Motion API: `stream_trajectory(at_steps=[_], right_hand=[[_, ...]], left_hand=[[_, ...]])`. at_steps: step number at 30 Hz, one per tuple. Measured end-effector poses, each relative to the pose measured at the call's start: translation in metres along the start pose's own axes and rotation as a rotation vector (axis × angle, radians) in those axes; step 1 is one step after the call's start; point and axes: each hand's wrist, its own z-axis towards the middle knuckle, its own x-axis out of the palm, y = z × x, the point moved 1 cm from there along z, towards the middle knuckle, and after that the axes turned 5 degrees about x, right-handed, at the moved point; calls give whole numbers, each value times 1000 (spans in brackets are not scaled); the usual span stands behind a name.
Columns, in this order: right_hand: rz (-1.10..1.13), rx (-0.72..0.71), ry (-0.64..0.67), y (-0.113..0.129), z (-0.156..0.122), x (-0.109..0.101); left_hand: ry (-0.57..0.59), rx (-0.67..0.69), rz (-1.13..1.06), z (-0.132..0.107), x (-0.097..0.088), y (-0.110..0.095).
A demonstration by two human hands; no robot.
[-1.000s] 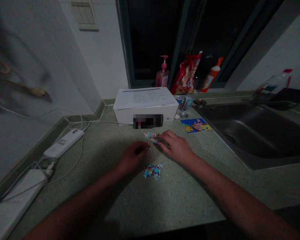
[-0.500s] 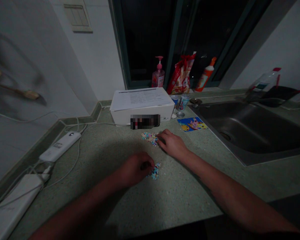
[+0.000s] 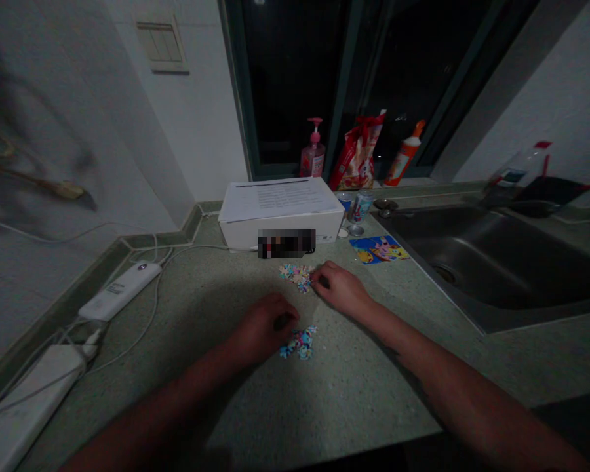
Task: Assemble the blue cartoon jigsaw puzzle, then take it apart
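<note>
Two small heaps of colourful jigsaw puzzle pieces lie on the speckled green counter (image 3: 354, 387). At the far heap (image 3: 297, 275), of mixed pale colours, my right hand (image 3: 341, 288) has thumb and forefinger pinched together at its right edge. The nearer heap (image 3: 301, 343) is mostly blue. Just above and left of it, my left hand (image 3: 270, 324) is curled, fingertips meeting the thumb. Whatever either pinch holds is too small to make out. A bright cartoon picture card (image 3: 379, 250) lies flat to the right of the far heap.
Behind the heaps stands a white box (image 3: 280, 210) with a printed sheet on top and a blurred-out dark item in front. Small cans (image 3: 361, 206) stand beside it. The steel sink (image 3: 511, 262) is at right; power strips (image 3: 120, 290) and cables run along the left.
My left hand has lifted slightly up and left from the near heap, uncovering more blue pieces. My right hand's fingers have curled into a pinch beside the far heap. The view has tilted slightly.
</note>
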Motion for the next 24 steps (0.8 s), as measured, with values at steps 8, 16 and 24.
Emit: stream_trajectory(at_steps=[8,16,24], right_hand=[[71,148,-39,-43,16,-33],[23,260,63,-66,18,-42],[-86,281,19,-56,14,-38]], left_hand=[[-120,-6,32,0,1,22],[-114,-44,62,0,-1,21],[-112,-53,87,0,0,24]])
